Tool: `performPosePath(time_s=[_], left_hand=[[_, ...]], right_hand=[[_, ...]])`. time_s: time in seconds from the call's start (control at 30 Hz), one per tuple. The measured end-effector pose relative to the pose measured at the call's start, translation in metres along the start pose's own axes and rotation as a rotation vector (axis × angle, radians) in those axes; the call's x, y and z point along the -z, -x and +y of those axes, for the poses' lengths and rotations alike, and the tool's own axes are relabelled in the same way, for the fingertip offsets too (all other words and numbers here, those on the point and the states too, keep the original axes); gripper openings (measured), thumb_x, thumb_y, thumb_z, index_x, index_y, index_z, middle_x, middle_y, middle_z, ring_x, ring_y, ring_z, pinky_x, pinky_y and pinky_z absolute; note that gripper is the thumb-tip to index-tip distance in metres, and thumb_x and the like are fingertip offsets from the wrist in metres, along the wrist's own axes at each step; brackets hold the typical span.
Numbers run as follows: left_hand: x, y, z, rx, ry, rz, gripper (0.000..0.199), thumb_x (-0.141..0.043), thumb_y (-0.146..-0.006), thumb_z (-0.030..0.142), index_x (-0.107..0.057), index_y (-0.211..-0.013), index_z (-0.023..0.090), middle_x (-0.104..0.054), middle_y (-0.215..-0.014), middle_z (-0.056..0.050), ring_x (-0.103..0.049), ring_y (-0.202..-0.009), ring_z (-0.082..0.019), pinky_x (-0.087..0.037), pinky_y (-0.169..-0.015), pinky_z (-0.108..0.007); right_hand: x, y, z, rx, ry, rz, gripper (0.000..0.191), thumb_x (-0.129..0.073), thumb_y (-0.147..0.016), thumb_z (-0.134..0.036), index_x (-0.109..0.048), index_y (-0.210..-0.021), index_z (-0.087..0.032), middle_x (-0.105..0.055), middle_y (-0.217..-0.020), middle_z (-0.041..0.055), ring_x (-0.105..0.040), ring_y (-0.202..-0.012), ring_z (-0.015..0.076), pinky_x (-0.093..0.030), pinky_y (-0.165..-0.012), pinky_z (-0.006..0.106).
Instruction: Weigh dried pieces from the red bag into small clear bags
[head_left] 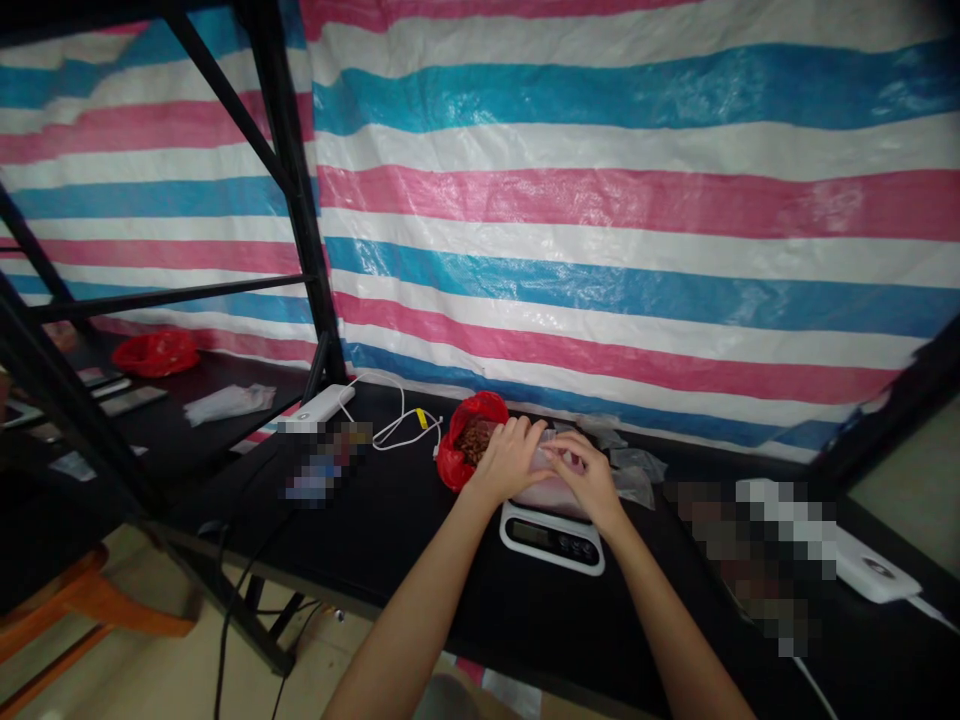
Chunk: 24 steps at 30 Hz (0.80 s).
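Note:
A white kitchen scale (pixel 551 540) with a dark display panel lies on the black table. Over its platform is a clear plastic bag (pixel 551 492) that looks pale pinkish; what is inside it I cannot make out. My left hand (pixel 511 460) grips the bag's left side, fingers bent over its top. On the other side, my right hand (pixel 589 478) pinches the upper edge of the bag between thumb and fingers. Just left of my left hand stands an open red plastic bag (pixel 450 465) holding many small brown pieces, like nuts or beans (pixel 475 438), partly covered by that hand.
More clear plastic bags (pixel 637 475) lie right of my hands. A white cable (pixel 397 430) and a white power strip (pixel 322 405) lie left; another white device (pixel 874 568) lies right. Black metal posts (pixel 296 190) frame the table, with a striped sheet (pixel 600 200) behind.

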<state>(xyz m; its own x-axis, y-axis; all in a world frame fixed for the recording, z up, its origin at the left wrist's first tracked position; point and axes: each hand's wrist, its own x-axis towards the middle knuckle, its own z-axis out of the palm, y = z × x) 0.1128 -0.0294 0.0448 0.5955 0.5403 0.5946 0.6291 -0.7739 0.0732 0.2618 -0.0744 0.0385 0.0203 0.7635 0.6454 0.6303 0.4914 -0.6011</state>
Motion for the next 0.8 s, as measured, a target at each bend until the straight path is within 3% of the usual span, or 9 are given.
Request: performPosePath(time_s=[0.17, 0.33, 0.5, 0.57, 0.63, 0.8], left_hand=[[0.0014, -0.0005, 0.0009, -0.033, -0.091, -0.007, 0.069, -0.035, -0.076, 0.067, -0.042, -0.122, 0.016, -0.053, -0.098, -0.01, -0.047, -0.092, -0.025, -0.035, -0.081, -0.038], [0.0003, -0.0006, -0.0001, -0.058, -0.1, -0.008, 0.075, -0.034, -0.073, 0.071, -0.045, -0.119, 0.013, -0.055, -0.094, -0.011, -0.048, -0.089, -0.025, -0.036, -0.079, -0.037], [0.0009, 0.0002, 0.0027, -0.078, -0.079, 0.038, 0.076, -0.038, -0.072, 0.071, -0.043, -0.122, 0.013, -0.053, -0.102, -0.012, -0.047, -0.096, -0.026, -0.033, -0.087, -0.041], [0.0024, 0.0003, 0.0044, -0.105, -0.077, 0.08, 0.071, -0.039, -0.074, 0.068, -0.044, -0.12, 0.014, -0.051, -0.109, -0.012, -0.045, -0.101, -0.026, -0.027, -0.094, -0.044], [0.0033, 0.0005, 0.0058, -0.136, -0.081, 0.093, 0.064, -0.038, -0.078, 0.064, -0.046, -0.117, 0.014, -0.051, -0.11, -0.011, -0.045, -0.102, -0.025, -0.024, -0.098, -0.043], [0.0009, 0.0009, 0.0091, -0.171, -0.074, 0.037, 0.062, -0.036, -0.081, 0.059, -0.044, -0.119, 0.011, -0.056, -0.097, -0.01, -0.049, -0.092, -0.024, -0.033, -0.09, -0.039]], right_hand=[[-0.0011, 0.0019, 0.0076, -0.084, -0.004, -0.063, 0.021, -0.054, -0.079, -0.036, -0.065, -0.08, -0.018, -0.065, -0.076, 0.0026, -0.058, -0.069, 0.0162, -0.043, -0.067, 0.027], [0.0041, 0.0021, 0.0062, -0.139, 0.082, -0.068, 0.031, -0.048, -0.082, -0.039, -0.066, -0.098, -0.021, -0.069, -0.089, 0.0035, -0.058, -0.059, 0.015, -0.045, -0.058, 0.026], [0.0044, 0.002, 0.0088, -0.152, 0.072, -0.035, 0.033, -0.049, -0.08, -0.04, -0.069, -0.098, -0.02, -0.07, -0.093, 0.0071, -0.065, -0.077, 0.0213, -0.05, -0.069, 0.031], [0.0039, 0.0014, 0.0109, -0.166, 0.058, -0.008, 0.035, -0.051, -0.078, -0.042, -0.07, -0.096, -0.019, -0.07, -0.092, 0.0083, -0.065, -0.075, 0.022, -0.05, -0.066, 0.031], [0.0038, 0.0006, 0.0115, -0.171, 0.04, 0.006, 0.037, -0.051, -0.077, -0.044, -0.071, -0.091, -0.017, -0.071, -0.087, 0.0079, -0.065, -0.069, 0.0216, -0.05, -0.06, 0.03], [0.0075, 0.0019, 0.0037, -0.139, 0.036, 0.014, 0.044, -0.047, -0.08, -0.048, -0.07, -0.065, -0.014, -0.061, -0.051, 0.0008, -0.055, -0.048, 0.0156, -0.042, -0.047, 0.024]])
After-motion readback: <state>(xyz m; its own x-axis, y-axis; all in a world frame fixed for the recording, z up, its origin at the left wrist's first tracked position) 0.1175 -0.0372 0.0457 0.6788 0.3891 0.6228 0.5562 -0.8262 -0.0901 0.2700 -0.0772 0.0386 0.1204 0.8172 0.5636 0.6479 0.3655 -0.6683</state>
